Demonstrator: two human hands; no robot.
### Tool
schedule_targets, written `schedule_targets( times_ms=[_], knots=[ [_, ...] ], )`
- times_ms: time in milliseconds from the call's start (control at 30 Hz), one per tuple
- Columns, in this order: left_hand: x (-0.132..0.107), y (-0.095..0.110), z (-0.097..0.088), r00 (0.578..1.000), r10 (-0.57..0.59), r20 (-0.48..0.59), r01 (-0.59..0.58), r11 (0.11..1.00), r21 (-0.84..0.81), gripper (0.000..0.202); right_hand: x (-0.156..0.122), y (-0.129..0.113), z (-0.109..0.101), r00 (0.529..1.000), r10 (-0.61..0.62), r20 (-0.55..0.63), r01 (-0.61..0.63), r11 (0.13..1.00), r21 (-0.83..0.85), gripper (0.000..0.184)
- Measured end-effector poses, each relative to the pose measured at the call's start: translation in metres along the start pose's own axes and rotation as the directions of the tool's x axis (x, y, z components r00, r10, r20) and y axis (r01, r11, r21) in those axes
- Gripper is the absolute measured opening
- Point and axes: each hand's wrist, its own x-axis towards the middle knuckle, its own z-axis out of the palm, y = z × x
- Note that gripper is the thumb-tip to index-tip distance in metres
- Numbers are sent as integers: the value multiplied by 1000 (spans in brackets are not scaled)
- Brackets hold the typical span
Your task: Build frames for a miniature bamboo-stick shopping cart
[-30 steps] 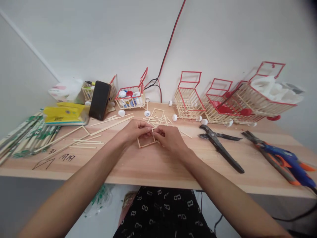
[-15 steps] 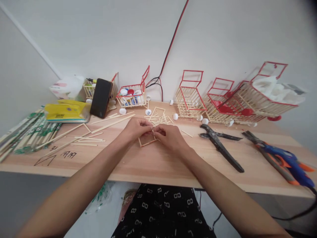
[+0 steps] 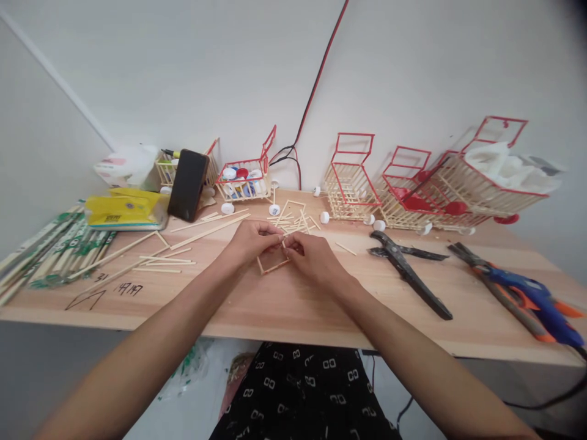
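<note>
My left hand (image 3: 257, 239) and my right hand (image 3: 306, 249) meet over the middle of the table, fingertips pinched close together. Between them is a small frame of thin wooden sticks (image 3: 275, 267), its near corner showing below the fingers. Both hands grip the far part of this frame, where my fingers hide the joint. Just behind lie loose short sticks (image 3: 298, 214), some joined into angled shapes. Longer wooden sticks (image 3: 211, 231) are on the left, beside my left forearm.
Miniature stick carts with red trim (image 3: 351, 183) line the wall; one cart (image 3: 243, 180) holds bottle caps. Pliers (image 3: 408, 269) and a blue glue gun (image 3: 536, 299) lie right. A phone (image 3: 187, 185), a yellow tissue pack (image 3: 126, 209) and packaged sticks (image 3: 64, 247) are left.
Both hands stay pinched at the frame, with only slight finger movement. The whole view has shifted slightly; nothing else on the table has visibly moved.
</note>
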Motion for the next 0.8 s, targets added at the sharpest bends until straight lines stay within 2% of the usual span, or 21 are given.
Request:
schedule_targets(
  times_ms=[167,367,500,600,700,800],
  knots=[
    [-1,1,1,1000,-3,-11,3,1000,-17,8,0,1,-1,1000,-14,-5,14,1000,5,11],
    [-1,0,0,1000,-18,-19,16,996,-89,20,3,2,0,999,-45,-25,45,999,25,8],
    [1,-5,-4,998,-37,-43,28,979,-201,28,6,3,-11,991,-65,-114,72,996,56,4],
    [4,-7,-7,996,-46,-71,24,958,-285,32,4,7,-30,978,-43,-203,32,998,-53,7],
    [4,-5,-10,995,-43,-90,10,941,-338,33,-4,11,-48,982,45,-181,-95,956,-278,9],
    [2,0,-11,995,-67,-75,34,928,-371,29,-16,6,-56,976,179,-119,-213,881,-421,13]
  ],
)
